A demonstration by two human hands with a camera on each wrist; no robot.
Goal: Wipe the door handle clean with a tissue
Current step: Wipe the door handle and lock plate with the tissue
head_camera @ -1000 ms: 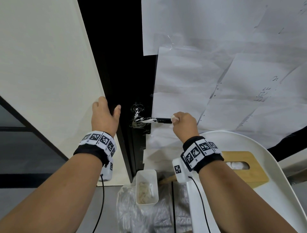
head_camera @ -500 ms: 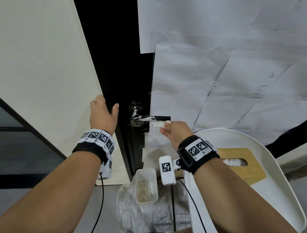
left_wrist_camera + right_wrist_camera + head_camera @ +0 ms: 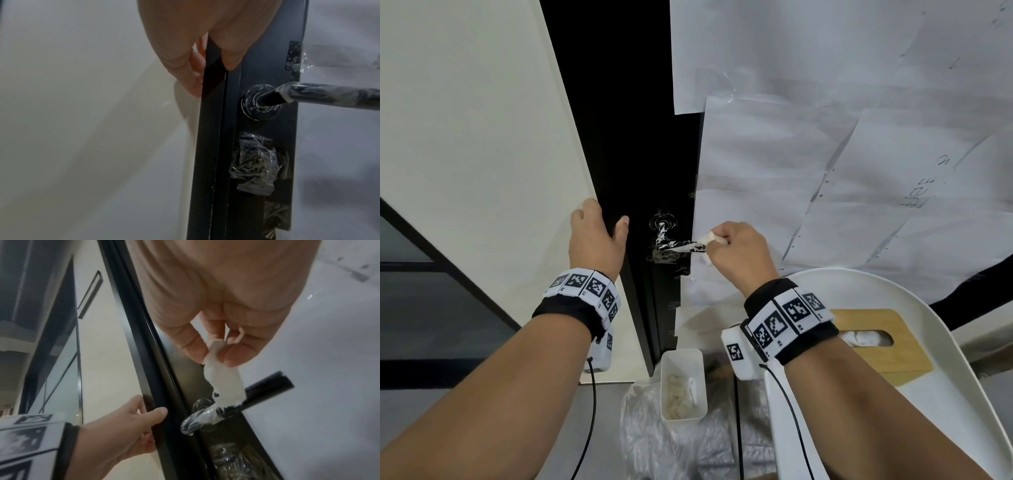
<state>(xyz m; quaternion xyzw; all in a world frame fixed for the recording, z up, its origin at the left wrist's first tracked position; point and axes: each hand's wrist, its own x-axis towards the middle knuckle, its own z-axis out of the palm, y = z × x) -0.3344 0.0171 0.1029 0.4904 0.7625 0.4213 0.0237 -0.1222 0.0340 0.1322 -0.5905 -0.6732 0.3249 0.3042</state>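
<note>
at the door handle (image 3: 677,244): wiping under way, far from finished.
my right hand (image 3: 736,251) pinches the tissue (image 3: 223,382) on its bar; my left hand (image 3: 595,240) grips the door edge (image 3: 211,129) beside it.

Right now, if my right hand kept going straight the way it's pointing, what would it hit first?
Probably the door handle: the right hand pinches the tissue, which already drapes onto the lever just ahead of the fingers. Depth is unclear; the paper-covered door lies behind.
</note>
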